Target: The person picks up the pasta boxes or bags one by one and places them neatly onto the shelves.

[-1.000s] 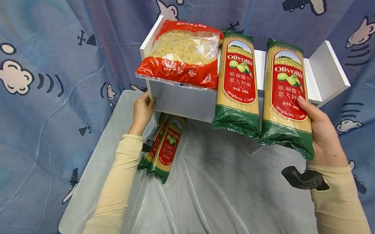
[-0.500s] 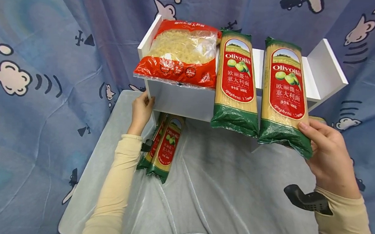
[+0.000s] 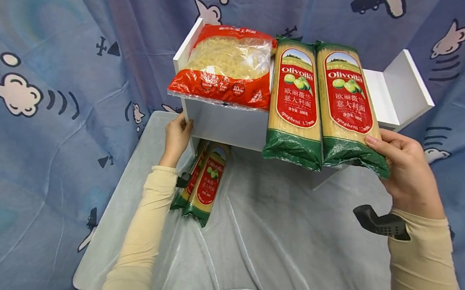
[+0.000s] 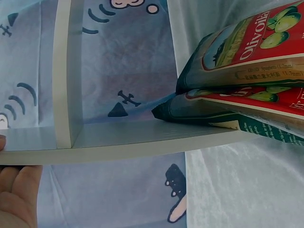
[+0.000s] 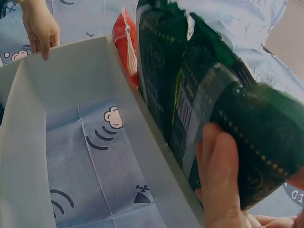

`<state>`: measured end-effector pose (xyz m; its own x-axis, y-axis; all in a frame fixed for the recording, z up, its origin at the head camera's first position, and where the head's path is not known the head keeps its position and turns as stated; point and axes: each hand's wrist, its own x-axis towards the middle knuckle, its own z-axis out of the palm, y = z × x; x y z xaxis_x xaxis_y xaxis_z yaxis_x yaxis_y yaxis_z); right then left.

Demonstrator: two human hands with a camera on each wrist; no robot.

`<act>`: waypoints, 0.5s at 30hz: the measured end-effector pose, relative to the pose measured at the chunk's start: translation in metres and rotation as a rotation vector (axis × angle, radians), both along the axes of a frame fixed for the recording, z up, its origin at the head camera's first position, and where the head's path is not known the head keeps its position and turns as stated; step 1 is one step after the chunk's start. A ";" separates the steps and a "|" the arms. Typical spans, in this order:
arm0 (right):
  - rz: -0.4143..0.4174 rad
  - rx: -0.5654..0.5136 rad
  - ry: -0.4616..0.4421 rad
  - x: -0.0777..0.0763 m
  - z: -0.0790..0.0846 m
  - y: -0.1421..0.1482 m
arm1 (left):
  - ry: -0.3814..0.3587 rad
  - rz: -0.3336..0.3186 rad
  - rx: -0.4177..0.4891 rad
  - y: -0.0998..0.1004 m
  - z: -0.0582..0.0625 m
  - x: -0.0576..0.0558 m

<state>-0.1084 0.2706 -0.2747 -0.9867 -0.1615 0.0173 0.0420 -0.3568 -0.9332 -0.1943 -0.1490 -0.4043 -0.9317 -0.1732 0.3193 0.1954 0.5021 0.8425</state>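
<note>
In the head view, a spaghetti pack (image 3: 349,94) with green ends and a red label lies on top of a white shelf (image 3: 227,125). My right hand (image 3: 412,174) pinches its lower right corner, thumb on the front; the right wrist view shows fingers (image 5: 221,161) against its back. Directly to its left lies a matching spaghetti pack (image 3: 298,93), its long edge close against the held one. My left hand (image 3: 176,137) grips the shelf's left side panel, thumb and fingers on either side of the board in the left wrist view.
A red bag of pasta (image 3: 226,63) fills the top's left end. Two more spaghetti packs (image 3: 209,179) lean together beneath the shelf's left part, on a grey cloth (image 3: 267,234). An upright white end panel (image 3: 409,88) bounds the top at right. A patterned blue curtain (image 3: 58,153) hangs behind.
The held spaghetti pack has moved left, closing the gap to its neighbour. My right hand first slid down to the pack's lower corner, then went left with it. My left hand stays put.
</note>
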 end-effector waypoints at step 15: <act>0.162 -0.061 0.005 0.004 -0.009 0.003 | 0.019 0.024 0.005 -0.001 0.000 -0.004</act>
